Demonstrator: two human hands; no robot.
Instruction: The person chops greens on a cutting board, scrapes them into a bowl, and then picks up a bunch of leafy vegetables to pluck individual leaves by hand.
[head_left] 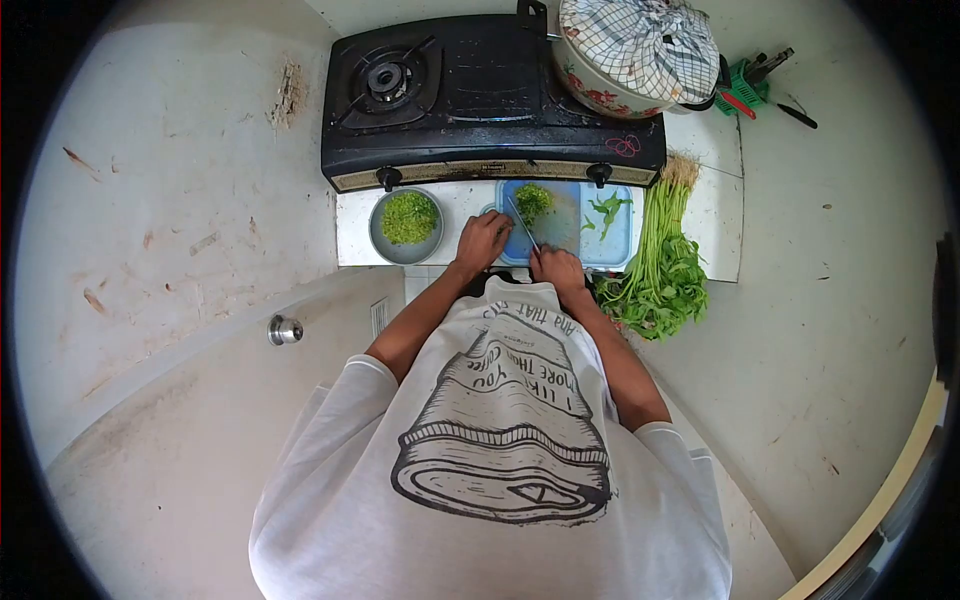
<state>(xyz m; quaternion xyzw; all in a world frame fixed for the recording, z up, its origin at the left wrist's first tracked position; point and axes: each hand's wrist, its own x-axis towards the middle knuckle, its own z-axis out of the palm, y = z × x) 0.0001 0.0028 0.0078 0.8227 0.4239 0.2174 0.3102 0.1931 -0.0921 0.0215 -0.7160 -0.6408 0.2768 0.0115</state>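
A blue cutting board (570, 230) lies on the white counter. Chopped greens (533, 201) are heaped near its far left part, and a few loose leaves (606, 212) lie on its right side. My right hand (558, 268) is closed around the handle of a knife (522, 222), its blade slanting up and left beside the heap. At the board's left edge, my left hand (484, 238) has its fingers curled by the blade; what they hold, if anything, is hidden. To the left stands a grey bowl (374, 240) of chopped greens (409, 217).
A black gas stove (490, 90) stands behind the board, bearing a large pot (610, 103) under a checked cloth (640, 40). Long-stemmed leafy greens (665, 235) lie to the right, overhanging the counter's front edge. A green basket (745, 85) holds utensils at the back right.
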